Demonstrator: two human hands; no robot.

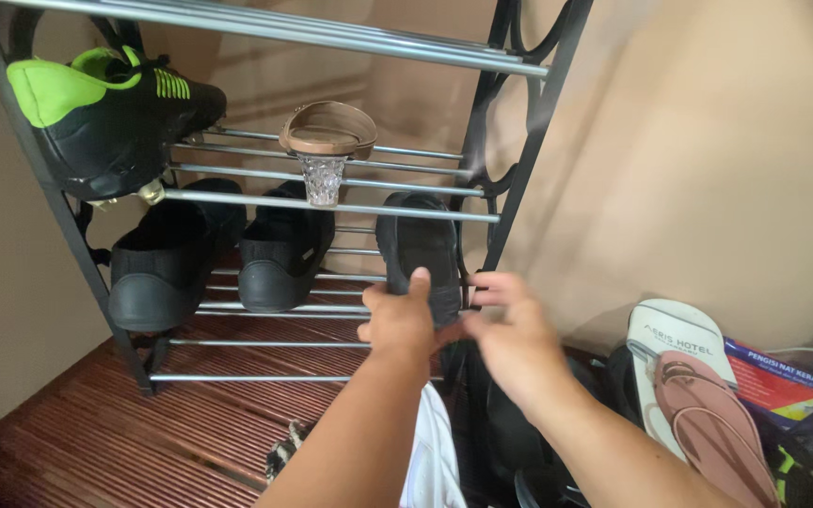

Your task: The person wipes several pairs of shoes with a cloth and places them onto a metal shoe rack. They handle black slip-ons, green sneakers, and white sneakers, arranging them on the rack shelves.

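Item: black shoe [418, 254], sole outward, on the lower rails of the metal shoe rack [510, 179], right of two black shoes [228, 259]. Left hand [399, 325] fingers grasp its lower edge; right hand [510, 334] fingers curl beside it, grip unclear. Best seated square across both rails, level with its neighbours.

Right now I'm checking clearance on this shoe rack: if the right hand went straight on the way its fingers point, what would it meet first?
Probably the black shoe that the left hand grips; the right hand points leftward at it.
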